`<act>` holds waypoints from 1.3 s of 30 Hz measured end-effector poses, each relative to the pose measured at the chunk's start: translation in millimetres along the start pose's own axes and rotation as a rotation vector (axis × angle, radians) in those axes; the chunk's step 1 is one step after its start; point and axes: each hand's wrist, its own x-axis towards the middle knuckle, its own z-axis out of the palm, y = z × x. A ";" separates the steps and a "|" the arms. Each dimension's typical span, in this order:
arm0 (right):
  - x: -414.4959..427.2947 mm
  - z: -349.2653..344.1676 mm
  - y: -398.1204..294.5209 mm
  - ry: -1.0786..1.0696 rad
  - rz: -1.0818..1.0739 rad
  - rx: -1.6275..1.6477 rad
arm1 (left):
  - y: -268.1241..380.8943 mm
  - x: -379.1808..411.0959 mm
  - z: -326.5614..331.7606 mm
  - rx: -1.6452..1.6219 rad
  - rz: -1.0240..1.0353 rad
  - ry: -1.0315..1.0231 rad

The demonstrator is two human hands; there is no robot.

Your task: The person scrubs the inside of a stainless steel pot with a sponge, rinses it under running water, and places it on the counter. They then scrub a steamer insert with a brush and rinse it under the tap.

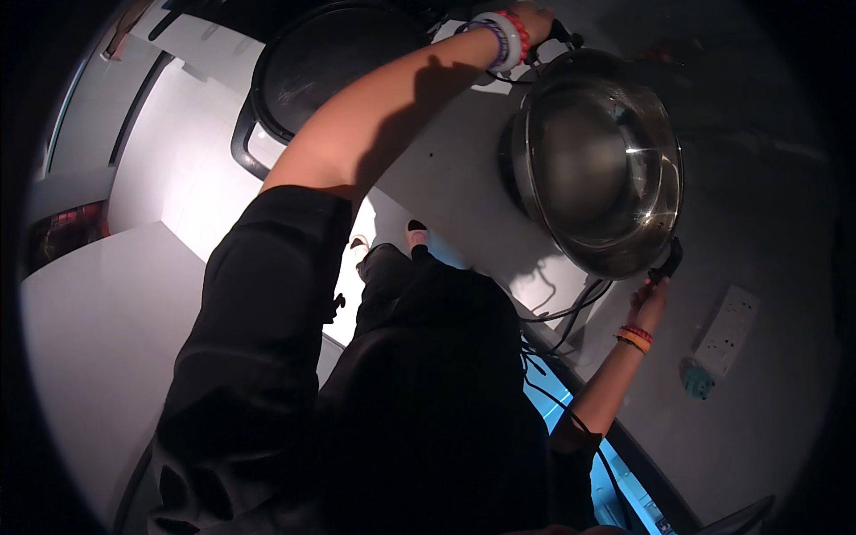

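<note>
A stainless steel pot (588, 157) with two black handles is held in front of me, to the right, and its shiny inner wall and bottom face the camera. My left hand (535, 25) reaches across at the top and grips the far black handle (565, 33). My right hand (649, 301) has its fingers at the near black handle (667, 262), apparently supporting it from below. The pot looks tilted. Whether its base touches the grey tabletop (455, 150) is hard to tell. Bracelets circle both wrists.
A round black pan or griddle (334, 67) with a looped side handle (246, 150) sits left of the pot. Black cables (568, 313) run over the table edge beside me. A white power strip (727, 328) and a small teal object (697, 381) lie at the right.
</note>
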 end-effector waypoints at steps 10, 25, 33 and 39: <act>-110.5 72.2 56.3 -0.510 -0.571 -0.155 | 47.8 -247.1 -47.1 -0.011 0.116 0.517; -118.5 213.8 162.5 -0.713 -0.258 -0.195 | -23.4 -312.9 51.1 0.108 -0.196 0.407; -113.8 244.9 176.4 -0.508 -0.911 -0.615 | -49.4 -289.8 66.3 0.341 -0.205 0.262; -113.8 244.3 171.5 -0.648 -1.058 -0.645 | -53.2 -286.6 62.7 0.430 -0.185 0.176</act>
